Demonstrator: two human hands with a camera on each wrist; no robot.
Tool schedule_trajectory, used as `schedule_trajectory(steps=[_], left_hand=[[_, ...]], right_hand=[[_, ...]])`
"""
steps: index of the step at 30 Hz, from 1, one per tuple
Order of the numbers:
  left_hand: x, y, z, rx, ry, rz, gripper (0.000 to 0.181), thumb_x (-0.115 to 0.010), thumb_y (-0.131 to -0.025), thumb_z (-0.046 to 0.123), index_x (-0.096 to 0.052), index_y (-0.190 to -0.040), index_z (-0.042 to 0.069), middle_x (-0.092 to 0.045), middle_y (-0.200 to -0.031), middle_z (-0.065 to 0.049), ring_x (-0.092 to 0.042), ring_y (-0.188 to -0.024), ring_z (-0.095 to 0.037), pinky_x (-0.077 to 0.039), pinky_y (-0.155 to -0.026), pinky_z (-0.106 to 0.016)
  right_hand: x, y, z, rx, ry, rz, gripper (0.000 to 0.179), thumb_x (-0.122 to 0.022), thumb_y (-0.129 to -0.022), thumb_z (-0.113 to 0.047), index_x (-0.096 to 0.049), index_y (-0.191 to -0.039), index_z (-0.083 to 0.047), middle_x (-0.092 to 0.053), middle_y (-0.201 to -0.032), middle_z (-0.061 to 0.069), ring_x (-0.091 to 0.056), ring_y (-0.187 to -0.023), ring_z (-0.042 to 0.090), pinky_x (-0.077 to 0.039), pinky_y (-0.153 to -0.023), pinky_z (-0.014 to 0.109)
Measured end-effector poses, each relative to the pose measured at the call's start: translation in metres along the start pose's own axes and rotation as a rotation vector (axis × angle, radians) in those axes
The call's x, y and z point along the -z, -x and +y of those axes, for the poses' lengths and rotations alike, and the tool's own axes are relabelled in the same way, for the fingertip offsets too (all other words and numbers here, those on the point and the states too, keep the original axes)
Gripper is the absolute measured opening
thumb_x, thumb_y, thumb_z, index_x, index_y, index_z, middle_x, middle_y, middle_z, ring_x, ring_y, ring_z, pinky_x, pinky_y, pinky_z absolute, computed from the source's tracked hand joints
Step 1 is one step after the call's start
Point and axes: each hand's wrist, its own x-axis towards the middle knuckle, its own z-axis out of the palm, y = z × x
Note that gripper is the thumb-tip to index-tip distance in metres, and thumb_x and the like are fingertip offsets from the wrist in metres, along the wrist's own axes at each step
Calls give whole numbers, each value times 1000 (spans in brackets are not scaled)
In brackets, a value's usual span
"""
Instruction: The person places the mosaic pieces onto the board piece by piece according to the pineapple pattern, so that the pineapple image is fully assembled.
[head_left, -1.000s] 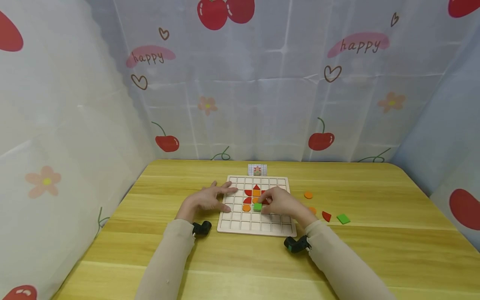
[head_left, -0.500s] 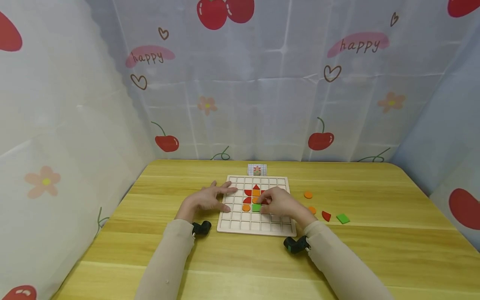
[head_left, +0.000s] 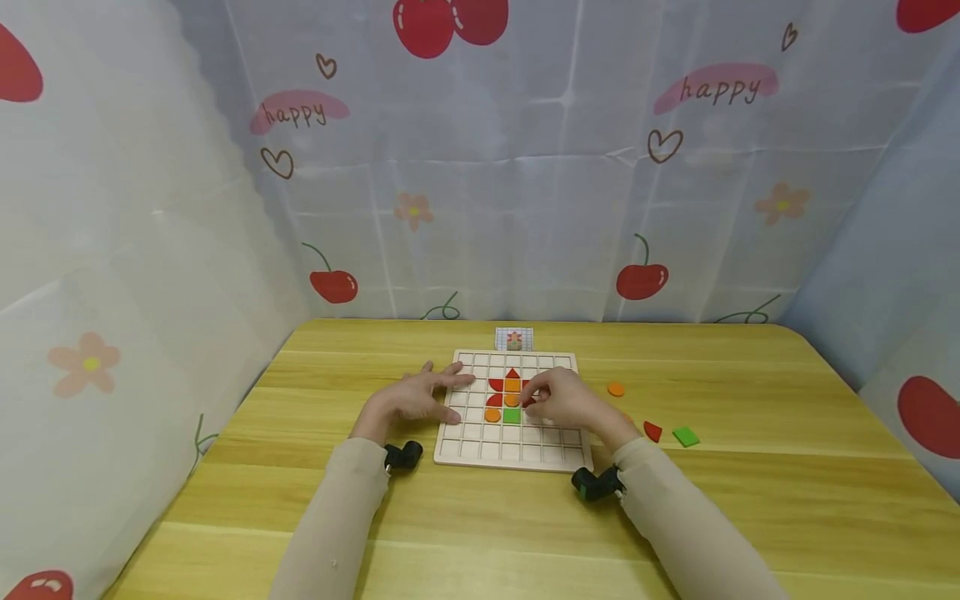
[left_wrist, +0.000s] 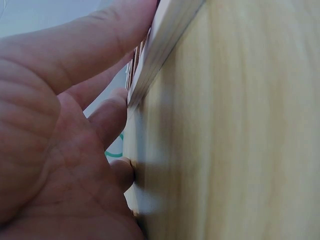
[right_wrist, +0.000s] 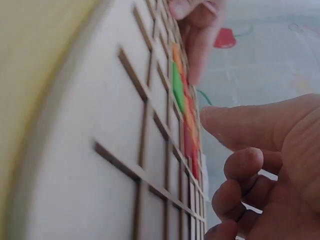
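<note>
A pale wooden grid board (head_left: 480, 450) lies on the table with coloured tiles in its squares. Among them are a green square tile (head_left: 512, 415), an orange disc (head_left: 492, 414) to its left, an orange square (head_left: 512, 385), red curved pieces (head_left: 496, 385) and a red triangle (head_left: 512, 374). The left hand (head_left: 411, 398) rests on the board's left edge with fingers spread. Just right of the green tile, the right hand (head_left: 566, 398) hovers over the board and covers some tiles. In the right wrist view its thumb (right_wrist: 245, 122) stands apart from loosely bent fingers, holding nothing.
Loose on the table to the right lie an orange disc (head_left: 616, 389), a red quarter-circle piece (head_left: 652, 432) and a green square (head_left: 686, 437). A small pattern card (head_left: 514, 339) lies behind the board. Printed curtains enclose the table.
The green tile went from tilted in the right hand's fingers to flat in its square. The right hand has let go and shifted slightly right. The left hand has stayed still.
</note>
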Motion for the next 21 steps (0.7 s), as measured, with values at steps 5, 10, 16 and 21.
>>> schedule_trajectory(steps=[5, 10, 16, 21], left_hand=[[0, -1, 1, 0, 9, 1, 74, -85, -85, 27, -52, -149, 44, -15, -171, 21, 17, -161, -29, 12, -121, -72], [0, -1, 0, 3, 14, 5, 75, -85, -85, 27, -52, -150, 44, -15, -171, 21, 17, -161, -28, 11, -121, -73], [-1, 0, -1, 3, -5, 11, 74, -84, -85, 28, -51, -150, 45, -15, -171, 21, 16, -161, -29, 9, -120, -75], [-1, 0, 0, 1, -4, 12, 74, -84, -85, 28, -52, -149, 45, -16, -171, 22, 16, -161, -29, 10, -120, -74]], right_hand=[[23, 5, 9, -8, -21, -4, 14, -75, -92, -12, -79, -106, -11, -42, -69, 0, -39, -65, 17, -33, -63, 29], [47, 10, 24, 6, -5, 5, 16, -75, -93, -12, -78, -109, -9, -41, -68, -1, -39, -66, 17, -35, -64, 30], [72, 19, 42, -3, -34, 23, 23, -72, -95, -13, -74, -117, -5, -41, -71, 1, -40, -65, 18, -35, -60, 29], [85, 25, 62, -40, -29, 82, 27, -70, -98, -15, -72, -123, -5, -47, -85, 5, -45, -77, 21, -37, -63, 30]])
